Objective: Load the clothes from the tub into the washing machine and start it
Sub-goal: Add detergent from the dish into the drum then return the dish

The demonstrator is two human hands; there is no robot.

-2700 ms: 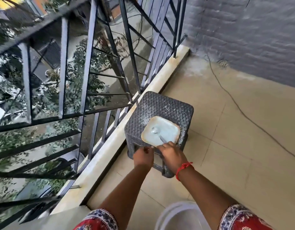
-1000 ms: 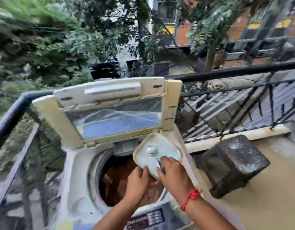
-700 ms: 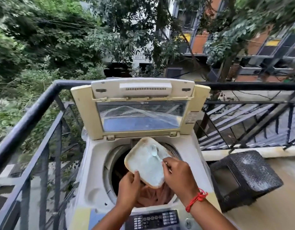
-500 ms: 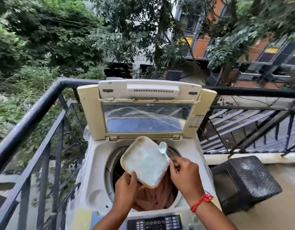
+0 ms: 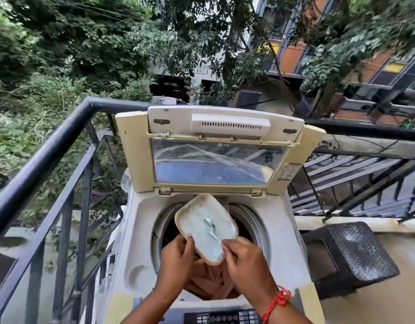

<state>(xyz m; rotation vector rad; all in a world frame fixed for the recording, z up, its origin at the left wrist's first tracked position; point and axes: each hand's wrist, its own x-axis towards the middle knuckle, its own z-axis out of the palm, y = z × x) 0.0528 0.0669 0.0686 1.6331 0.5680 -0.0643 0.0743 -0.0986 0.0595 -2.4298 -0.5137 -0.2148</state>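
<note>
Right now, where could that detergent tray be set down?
Bare spots: the stool top right of the washer, and the washer deck left of the drum. Drum mouth crowded: clothes, both hands, tray.

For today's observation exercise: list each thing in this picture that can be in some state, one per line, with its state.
Cream top-loading washing machine lid: raised open.
Round steel drum: holds reddish-brown clothes.
Cream rectangular tub of white detergent powder: uncovered, tilted over the drum.
Small spoon: lying in the powder.
Left hand: gripping the tub's edge.
Right hand: pinching the spoon handle.
</note>
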